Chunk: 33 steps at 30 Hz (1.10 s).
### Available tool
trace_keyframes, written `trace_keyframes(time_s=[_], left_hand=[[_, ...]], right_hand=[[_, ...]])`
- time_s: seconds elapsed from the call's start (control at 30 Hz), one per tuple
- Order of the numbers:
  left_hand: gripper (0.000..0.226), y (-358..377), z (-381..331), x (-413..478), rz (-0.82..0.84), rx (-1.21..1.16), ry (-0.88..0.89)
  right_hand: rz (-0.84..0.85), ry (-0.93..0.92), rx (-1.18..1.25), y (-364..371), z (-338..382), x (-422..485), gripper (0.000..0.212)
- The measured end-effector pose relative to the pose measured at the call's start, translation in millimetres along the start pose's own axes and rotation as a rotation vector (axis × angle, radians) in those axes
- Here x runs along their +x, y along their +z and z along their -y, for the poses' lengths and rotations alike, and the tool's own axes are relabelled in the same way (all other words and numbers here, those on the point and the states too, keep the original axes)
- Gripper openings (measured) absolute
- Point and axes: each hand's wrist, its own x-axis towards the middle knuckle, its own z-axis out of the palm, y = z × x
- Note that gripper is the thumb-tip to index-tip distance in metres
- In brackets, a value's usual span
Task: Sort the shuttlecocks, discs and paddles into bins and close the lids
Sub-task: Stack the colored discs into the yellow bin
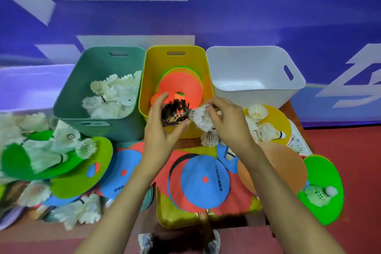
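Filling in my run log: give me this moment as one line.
left hand: grips black shuttlecock | right hand: grips white shuttlecock | green bin: white shuttlecocks | yellow bin: discs

green bin (68,101) | yellow bin (153,64) | white bin (237,62) | black shuttlecock (174,112) | orange disc (180,85)

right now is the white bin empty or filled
Empty, as far as shows: the white bin has only bare walls and floor inside; the near rim hides a little.
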Motion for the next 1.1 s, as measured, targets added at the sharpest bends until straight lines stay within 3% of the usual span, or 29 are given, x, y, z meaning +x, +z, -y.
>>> trace_keyframes(time_s=[0.17,0.37,0.57,0.7,0.77,0.9,1.1], left_hand=[[0.057,-90,39,45,-0.127,0.089,0.006],[0.053,-171,93,101,-0.195,0.130,-0.134],[0.049,-183,150,162,0.004,0.210,-0.222],[0.046,-171,169,203,-0.012,0.240,-0.193],[0.059,-161,180,220,0.057,0.245,-0.219],[0.097,-144,204,229,0.433,0.352,-0.443],[0.060,-149,198,208,0.485,0.469,-0.330]], right_hand=[[-0.029,-0.022,0.089,57,75,49,0.016],[0.004,0.031,0.067,141,127,117,0.019],[0.135,0.038,-0.214,205,130,180,0.020],[0.103,0.089,-0.321,228,123,212,0.020],[0.095,0.113,-0.342,236,119,224,0.020],[0.243,0.177,-0.435,248,113,227,0.039],[0.327,0.156,-0.442,240,103,196,0.039]])
